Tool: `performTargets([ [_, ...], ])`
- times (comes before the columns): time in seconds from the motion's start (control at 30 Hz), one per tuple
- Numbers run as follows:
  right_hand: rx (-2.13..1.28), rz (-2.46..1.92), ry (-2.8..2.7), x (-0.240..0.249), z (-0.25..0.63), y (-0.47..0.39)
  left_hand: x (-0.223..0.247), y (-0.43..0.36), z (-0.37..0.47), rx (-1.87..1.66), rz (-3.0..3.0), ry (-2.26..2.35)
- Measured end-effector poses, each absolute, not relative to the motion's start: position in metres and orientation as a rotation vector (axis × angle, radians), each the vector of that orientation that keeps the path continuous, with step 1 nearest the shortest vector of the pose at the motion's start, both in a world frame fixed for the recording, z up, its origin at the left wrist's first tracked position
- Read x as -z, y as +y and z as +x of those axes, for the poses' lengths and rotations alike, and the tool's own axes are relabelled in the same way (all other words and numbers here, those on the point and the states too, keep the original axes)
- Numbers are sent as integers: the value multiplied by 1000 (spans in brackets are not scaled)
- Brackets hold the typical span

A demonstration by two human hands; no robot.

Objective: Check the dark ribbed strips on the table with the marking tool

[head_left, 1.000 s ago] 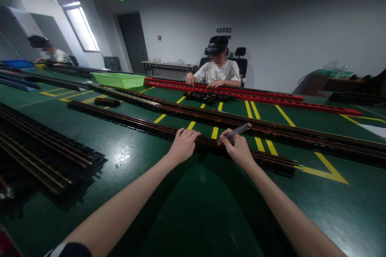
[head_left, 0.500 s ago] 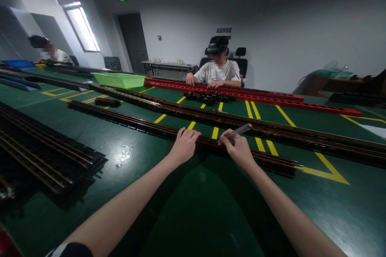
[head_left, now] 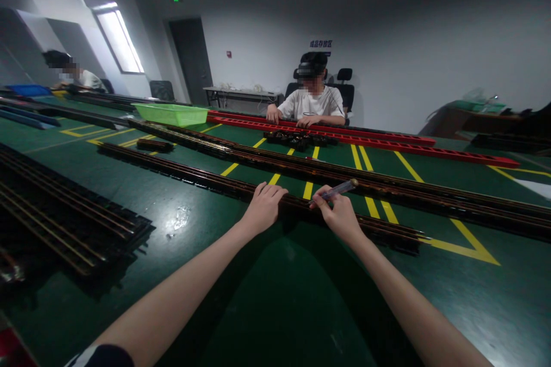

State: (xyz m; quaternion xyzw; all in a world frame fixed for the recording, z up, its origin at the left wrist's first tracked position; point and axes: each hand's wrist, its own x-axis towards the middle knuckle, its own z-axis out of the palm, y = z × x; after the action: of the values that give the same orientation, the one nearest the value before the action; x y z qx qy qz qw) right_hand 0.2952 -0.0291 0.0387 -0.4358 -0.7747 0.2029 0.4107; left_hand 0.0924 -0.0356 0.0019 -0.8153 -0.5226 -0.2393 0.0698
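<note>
A long dark strip (head_left: pixel 172 170) with thin copper-coloured lines lies across the green table in front of me. My left hand (head_left: pixel 264 206) rests on it near the middle, fingers bent over its upper side. To the right, my right hand (head_left: pixel 336 211) is closed around a clear pen-like tool (head_left: pixel 343 187). The tool's tip points down and left at the strip; what it touches there is too small to tell. Beyond both hands runs a second long dark strip (head_left: pixel 387 184).
Across the table a person handles long red frames (head_left: pixel 451 153), with dark parts (head_left: pixel 297 140) in front. A green basket (head_left: pixel 172 114) stands at the back left, near a short dark piece (head_left: pixel 155 145). Dark strips (head_left: pixel 55 212) lie at left. Another person sits far left.
The rear end of the clear tool in my right hand has dipped slightly. My left hand has kept its place on the strip.
</note>
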Motion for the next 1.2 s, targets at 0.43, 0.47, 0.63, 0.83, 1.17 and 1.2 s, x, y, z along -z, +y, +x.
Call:
performTargets([
  [0.43, -496, -1100, -1955, -38, 295, -29, -6, -35, 91, 675, -2529, -1531],
  [0.47, -496, -1098, -1960, -38, 295, -28, -7, -36, 92, 662, -2527, -1532],
  [0.63, -497, -1105, -1972, -39, 296, -29, -7, -35, 92, 658, -2505, -1506],
  [0.83, -477, -1098, -1976, -42, 298, -30, -7, -36, 94, 676, -2491, -1484],
  [1.17, -506, -1108, -1833, -38, 308, -23, -6, -35, 95, 661, -2448, -1537],
  [1.2, -515, -1101, -1820, -38, 308, -23, -6, -35, 95, 660, -2445, -1538],
])
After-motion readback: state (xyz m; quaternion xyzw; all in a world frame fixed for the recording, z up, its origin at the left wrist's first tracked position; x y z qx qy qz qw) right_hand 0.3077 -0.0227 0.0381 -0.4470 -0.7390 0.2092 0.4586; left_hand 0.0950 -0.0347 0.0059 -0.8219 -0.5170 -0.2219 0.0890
